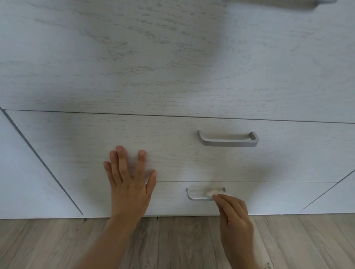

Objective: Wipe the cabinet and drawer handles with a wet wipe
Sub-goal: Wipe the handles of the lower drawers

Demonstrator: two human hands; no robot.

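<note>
A pale wood-grain cabinet fills the head view, with two drawers stacked low down. The lowest drawer (169, 199) carries a grey metal handle (196, 196). My right hand (234, 215) pinches a small white wet wipe (214, 192) against the right part of that handle. My left hand (129, 182) lies flat with spread fingers on the drawer fronts, across the seam between the two drawers. The drawer above (96, 146) has its own grey handle (228, 139), untouched. Another handle (324, 2) shows at the top right edge, mostly cut off.
A wood-plank floor (57, 243) runs along the cabinet's base. Cabinet door panels (23, 182) flank the drawers on the left and right, separated by thin gaps.
</note>
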